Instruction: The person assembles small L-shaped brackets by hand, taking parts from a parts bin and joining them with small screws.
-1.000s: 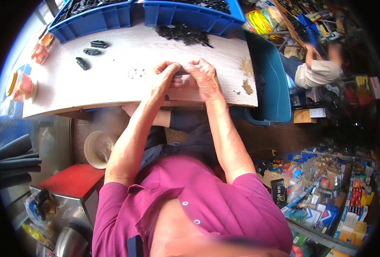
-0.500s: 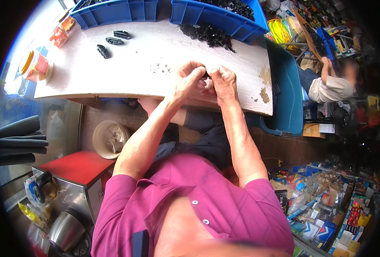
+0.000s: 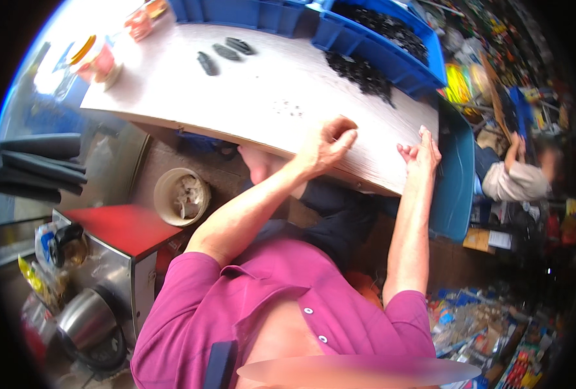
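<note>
My left hand (image 3: 327, 148) hovers over the front edge of the pale table (image 3: 171, 84). Its fingers are loosely curled, with the thumb apart from them and nothing visible between. Farther right, my right hand (image 3: 423, 154) is raised at the table's right end beside a teal bin (image 3: 455, 181). Thumb and fingers stand apart there, and I make out nothing held, though motion blurs the fingers. Small dark crumbs (image 3: 288, 107) lie on the tabletop beyond my left hand. Three black oblong pieces (image 3: 226, 52) rest toward the far left. A heap of small black parts (image 3: 360, 76) lies at the back.
Two blue crates (image 3: 379, 48) line the back, one filled with black parts. Jars (image 3: 95, 61) stand at the left end. A whitish bucket (image 3: 181, 197) and a red-topped cabinet (image 3: 122, 227) are at lower left. Another person (image 3: 515, 178) sits at the right among crowded goods.
My hands, together over a small dark piece before, have separated. The right has gone to the table's right end. The whole view has shifted and turned a little.
</note>
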Available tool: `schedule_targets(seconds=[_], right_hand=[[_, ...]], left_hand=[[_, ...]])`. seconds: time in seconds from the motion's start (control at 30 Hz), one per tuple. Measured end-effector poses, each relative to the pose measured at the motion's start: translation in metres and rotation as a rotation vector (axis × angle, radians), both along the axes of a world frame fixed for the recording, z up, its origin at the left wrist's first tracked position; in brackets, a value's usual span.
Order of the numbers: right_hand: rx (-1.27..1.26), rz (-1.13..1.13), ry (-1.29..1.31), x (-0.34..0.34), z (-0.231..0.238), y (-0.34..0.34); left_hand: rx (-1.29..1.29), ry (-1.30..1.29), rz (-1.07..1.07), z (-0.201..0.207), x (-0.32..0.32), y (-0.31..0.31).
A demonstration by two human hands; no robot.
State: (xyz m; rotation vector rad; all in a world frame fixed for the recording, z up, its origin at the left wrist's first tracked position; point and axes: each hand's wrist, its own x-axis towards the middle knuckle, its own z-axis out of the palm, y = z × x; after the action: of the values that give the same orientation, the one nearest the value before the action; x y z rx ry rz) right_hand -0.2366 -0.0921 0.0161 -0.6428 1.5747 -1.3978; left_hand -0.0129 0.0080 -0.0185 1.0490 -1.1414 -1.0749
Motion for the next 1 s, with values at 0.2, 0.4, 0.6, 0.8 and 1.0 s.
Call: schedule_targets(seconds=[0.2, 0.4, 0.6, 0.8, 1.0], right_hand=[[0.113, 0.233, 0.312, 0.022, -0.007, -0.029], [0.157, 0.343, 0.574, 0.049, 0.006, -0.040], [0.152, 0.410, 0.786, 0.051, 0.004, -0.047], [0.153, 0.384, 0.828, 0.058, 0.007, -0.045], [0.129, 0.414, 0.902, 0.061, 0.010, -0.042]], left_hand=[[-0.022, -0.179, 0.294, 0.019, 0.059, 0.027], [-0.069, -1.320, 1.068, 0.011, 0.215, -0.010], [0.025, -1.302, 0.882, -0.001, 0.245, -0.015], [0.009, -1.389, 0.870, 0.000, 0.240, -0.008], [0.130, -1.500, 0.880, 0.004, 0.235, -0.008]])
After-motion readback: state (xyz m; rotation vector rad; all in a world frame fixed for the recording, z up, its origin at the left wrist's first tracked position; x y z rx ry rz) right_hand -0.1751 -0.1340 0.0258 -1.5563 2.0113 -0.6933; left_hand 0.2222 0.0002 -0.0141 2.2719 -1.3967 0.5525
